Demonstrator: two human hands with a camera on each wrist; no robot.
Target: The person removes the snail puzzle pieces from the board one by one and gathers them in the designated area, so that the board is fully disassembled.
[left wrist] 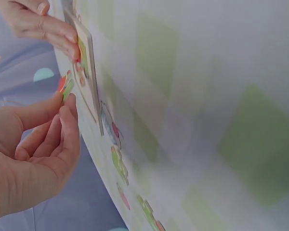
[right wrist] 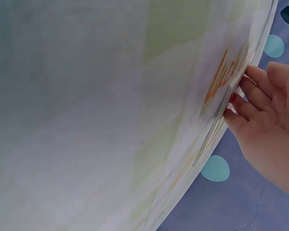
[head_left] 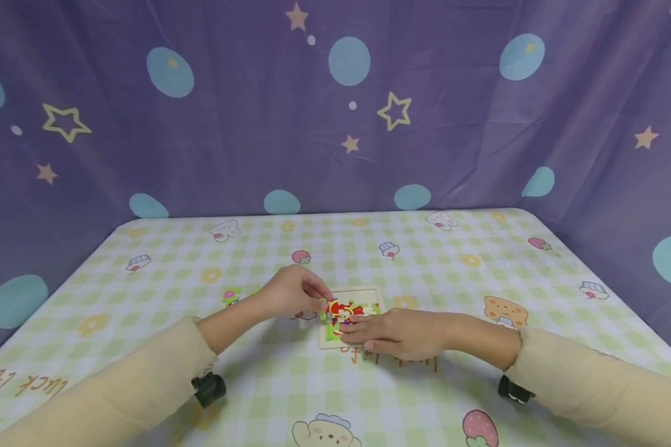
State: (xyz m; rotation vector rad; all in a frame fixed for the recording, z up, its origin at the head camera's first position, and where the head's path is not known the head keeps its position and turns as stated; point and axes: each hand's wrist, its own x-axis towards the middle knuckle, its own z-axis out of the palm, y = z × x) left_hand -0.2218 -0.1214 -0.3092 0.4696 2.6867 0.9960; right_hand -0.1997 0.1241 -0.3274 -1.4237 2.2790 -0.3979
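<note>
A wooden jigsaw puzzle board (head_left: 365,294) lies on the table, partly filled with red, green and yellow pieces. My left hand (head_left: 293,290) is at the board's left edge. In the left wrist view, its thumb and fingertips pinch a red and green puzzle piece (left wrist: 66,86), held just off the board. My right hand (head_left: 394,333) rests on the board from the right. Its fingers lie nearly straight over the fitted pieces and cover part of the picture.
Loose puzzle pieces (left wrist: 119,165) lie on the tablecloth left of the board; another piece (left wrist: 148,211) is farther out. The checked tablecloth (head_left: 257,385) has printed figures and lettering. A purple curtain (head_left: 268,124) hangs behind the table.
</note>
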